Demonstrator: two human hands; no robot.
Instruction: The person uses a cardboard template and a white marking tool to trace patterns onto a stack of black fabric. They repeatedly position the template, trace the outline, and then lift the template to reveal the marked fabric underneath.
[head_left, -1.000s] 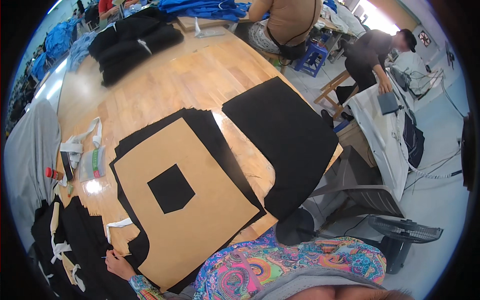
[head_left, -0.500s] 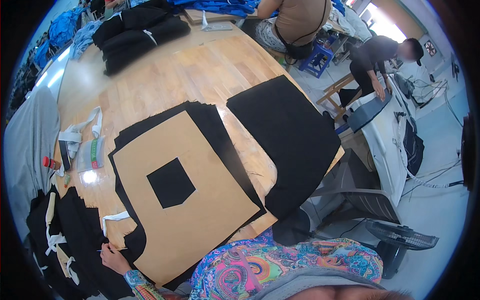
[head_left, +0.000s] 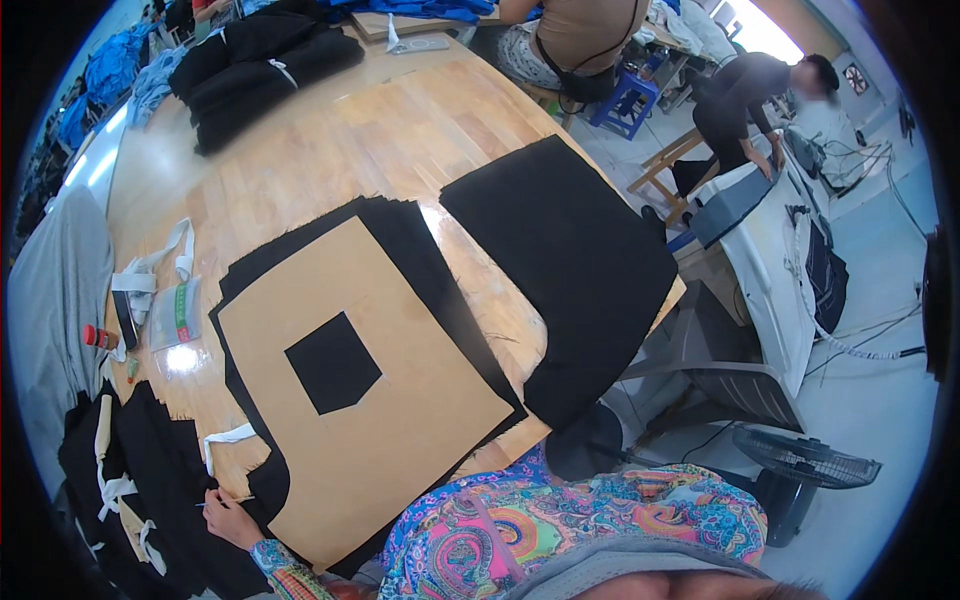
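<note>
My left hand (head_left: 231,519) is closed at the lower left, its fingers pinched on a thin pen-like stick; only a small bluish end shows. It rests by the near left corner of the stacked black fabric pieces (head_left: 400,235). On that stack lies a tan cardboard pattern (head_left: 420,400) with a pocket-shaped cutout, through which black cloth shows. Left of the hand are more black pieces (head_left: 165,480) with white and cream strips tied around them. Another black cut panel (head_left: 570,270) lies to the right. My right hand is out of view.
On the wooden table (head_left: 390,130) stand a black bundle (head_left: 265,70) at the back, white strips (head_left: 182,245), a clear bag (head_left: 176,315) and a red-capped bottle (head_left: 98,337). A grey chair (head_left: 745,395) and fan (head_left: 805,458) are right. Two people work beyond.
The view has shifted slightly. The stick in my left hand has turned, so its long part no longer shows to the right of the fingers. The pattern stays on the stack.
</note>
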